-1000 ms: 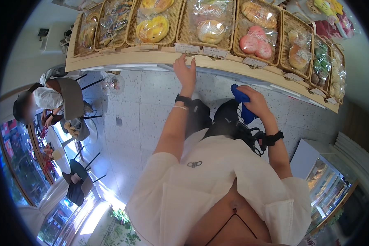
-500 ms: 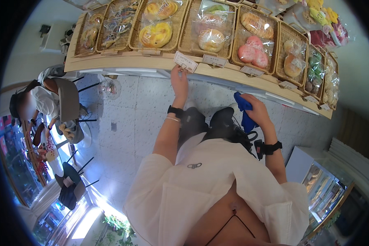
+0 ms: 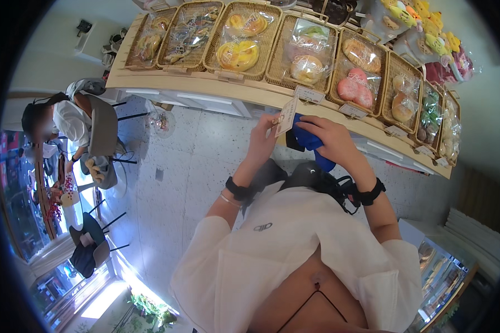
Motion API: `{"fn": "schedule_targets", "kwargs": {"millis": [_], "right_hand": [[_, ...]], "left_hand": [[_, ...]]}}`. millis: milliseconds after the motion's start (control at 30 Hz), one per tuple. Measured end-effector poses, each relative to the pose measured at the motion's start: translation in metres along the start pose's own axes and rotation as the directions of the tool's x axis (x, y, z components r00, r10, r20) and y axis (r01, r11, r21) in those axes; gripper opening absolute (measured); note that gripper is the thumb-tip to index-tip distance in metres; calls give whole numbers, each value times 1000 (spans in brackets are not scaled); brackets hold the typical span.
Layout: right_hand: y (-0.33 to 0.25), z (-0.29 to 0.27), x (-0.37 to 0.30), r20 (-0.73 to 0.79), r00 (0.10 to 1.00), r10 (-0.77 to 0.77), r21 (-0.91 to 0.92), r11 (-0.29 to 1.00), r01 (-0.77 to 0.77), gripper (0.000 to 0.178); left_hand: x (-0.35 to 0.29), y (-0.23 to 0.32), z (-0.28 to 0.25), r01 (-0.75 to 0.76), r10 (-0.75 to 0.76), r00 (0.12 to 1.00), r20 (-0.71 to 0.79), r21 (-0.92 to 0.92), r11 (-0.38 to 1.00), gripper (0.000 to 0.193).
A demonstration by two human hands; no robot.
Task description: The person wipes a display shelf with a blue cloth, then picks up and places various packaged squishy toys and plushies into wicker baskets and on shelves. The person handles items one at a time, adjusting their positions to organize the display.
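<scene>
My left hand [image 3: 263,137] holds a small pale card [image 3: 287,116] by its lower edge, lifted off the wooden shelf [image 3: 216,89] in front of me. My right hand [image 3: 330,139] grips a blue cloth [image 3: 308,141] that touches the card's right side. Both hands meet just below the shelf edge, under the basket of wrapped round buns [image 3: 307,62]. A black band sits on each wrist.
Wicker baskets of wrapped pastries line the shelf, among them a yellow twisted bread [image 3: 238,54] and pink buns [image 3: 356,89]. Small label cards [image 3: 309,94] stand along the shelf front. At left a person [image 3: 58,119] sits at a table with chairs. A glass case [image 3: 444,272] stands at right.
My left hand took the card from the shelf edge and drew it down toward me. My right hand brought the blue cloth left against the card.
</scene>
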State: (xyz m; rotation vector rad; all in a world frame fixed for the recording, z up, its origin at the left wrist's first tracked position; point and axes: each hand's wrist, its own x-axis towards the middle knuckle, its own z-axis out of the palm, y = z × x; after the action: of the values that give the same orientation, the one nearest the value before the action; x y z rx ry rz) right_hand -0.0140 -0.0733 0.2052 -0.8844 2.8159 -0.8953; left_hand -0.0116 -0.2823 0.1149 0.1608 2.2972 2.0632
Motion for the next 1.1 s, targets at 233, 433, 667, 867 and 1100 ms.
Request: {"fn": "schedule_targets", "kwargs": {"millis": [233,433,667,867,1100], "right_hand": [[-31,25,13,-35,993,-116,-189,976,108,36],[-40,13,14,-3,977,-213,-260,944,205,43],[0,-3,4,-11,999,42,81,996,-41,45],[12,-1,34,388,844,370,889,91,-448,48],[30,19,4,164,964,211,829,500,-250,20]], "left_hand": [[-5,23,5,-109,116,988,-98,72,991,12],[5,16,-12,-80,63,985,-161,-101,992,10],[13,54,-34,-62,-11,975,-222,-315,947,15],[15,79,-6,-232,197,964,-176,-209,950,25],[16,69,-7,-186,204,971,-123,141,972,19]]}}
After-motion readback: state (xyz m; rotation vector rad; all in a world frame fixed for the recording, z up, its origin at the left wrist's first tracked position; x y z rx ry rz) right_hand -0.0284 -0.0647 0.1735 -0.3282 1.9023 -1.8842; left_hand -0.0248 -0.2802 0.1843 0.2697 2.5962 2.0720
